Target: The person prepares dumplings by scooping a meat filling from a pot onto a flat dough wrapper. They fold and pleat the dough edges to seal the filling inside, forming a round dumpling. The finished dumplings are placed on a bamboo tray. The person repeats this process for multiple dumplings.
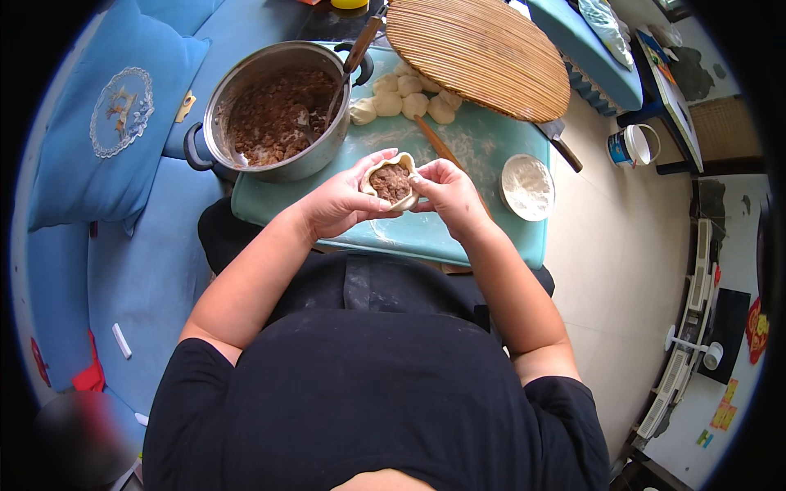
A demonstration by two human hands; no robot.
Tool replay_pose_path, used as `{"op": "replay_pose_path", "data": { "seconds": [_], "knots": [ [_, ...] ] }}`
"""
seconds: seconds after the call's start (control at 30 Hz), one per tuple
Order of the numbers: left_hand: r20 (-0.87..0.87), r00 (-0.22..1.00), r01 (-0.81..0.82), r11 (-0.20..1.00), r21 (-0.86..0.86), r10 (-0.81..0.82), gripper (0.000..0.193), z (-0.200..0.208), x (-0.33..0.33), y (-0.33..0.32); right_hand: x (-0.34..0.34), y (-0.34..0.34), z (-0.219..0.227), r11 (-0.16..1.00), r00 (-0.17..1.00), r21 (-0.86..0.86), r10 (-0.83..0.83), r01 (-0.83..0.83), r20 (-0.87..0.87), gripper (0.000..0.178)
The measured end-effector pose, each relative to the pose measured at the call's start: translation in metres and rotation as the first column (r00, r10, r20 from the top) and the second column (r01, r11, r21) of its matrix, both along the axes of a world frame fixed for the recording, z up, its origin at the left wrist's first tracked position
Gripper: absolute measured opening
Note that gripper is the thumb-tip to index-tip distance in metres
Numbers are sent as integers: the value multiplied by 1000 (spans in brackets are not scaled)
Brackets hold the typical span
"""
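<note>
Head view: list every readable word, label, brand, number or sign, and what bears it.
No text can be read.
White bucket: label print too small.
Red wall decoration: marks too blurred.
Orange-yellow wall stickers: too small.
Filled dough wrapper: no print visible.

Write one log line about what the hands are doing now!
left hand: holds dough wrapper | right hand: pinches its edge | state: wrapper open, brown filling showing | nearby: metal pot, dough pieces

The left forearm (258, 270) and right forearm (512, 286) converge ahead of the torso (368, 393), left hand (348, 192) cupped and right hand (450, 195) set in a pinch grip.
</note>
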State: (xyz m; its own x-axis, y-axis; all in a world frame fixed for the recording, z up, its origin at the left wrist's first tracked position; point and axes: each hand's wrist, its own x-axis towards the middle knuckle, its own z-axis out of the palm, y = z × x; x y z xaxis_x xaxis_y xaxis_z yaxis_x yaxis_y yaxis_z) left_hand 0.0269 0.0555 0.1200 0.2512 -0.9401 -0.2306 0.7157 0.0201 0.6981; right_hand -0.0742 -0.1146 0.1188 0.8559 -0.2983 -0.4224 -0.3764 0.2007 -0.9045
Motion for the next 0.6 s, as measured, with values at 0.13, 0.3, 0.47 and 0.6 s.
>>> {"op": "replay_pose_path", "data": {
  "seconds": [0.13,0.3,0.47,0.6],
  "knots": [
    [7,1000,-8,999,43,8,82,-1,0,-2,0,0,-1,1000,1000,-18,1,-1,8,14],
    [27,999,-48,995,87,46,74,-8,-3,-2,-1,6,-9,993,999,-115,15,-11,40,14],
    [-94,982,-150,982,113,161,61,-6,-7,-5,-4,6,-12,852,985,-520,37,55,166,11],
    [-16,965,-256,950,177,262,42,-10,-15,-12,-4,4,-6,760,940,-641,137,101,311,8]
  ]
}}
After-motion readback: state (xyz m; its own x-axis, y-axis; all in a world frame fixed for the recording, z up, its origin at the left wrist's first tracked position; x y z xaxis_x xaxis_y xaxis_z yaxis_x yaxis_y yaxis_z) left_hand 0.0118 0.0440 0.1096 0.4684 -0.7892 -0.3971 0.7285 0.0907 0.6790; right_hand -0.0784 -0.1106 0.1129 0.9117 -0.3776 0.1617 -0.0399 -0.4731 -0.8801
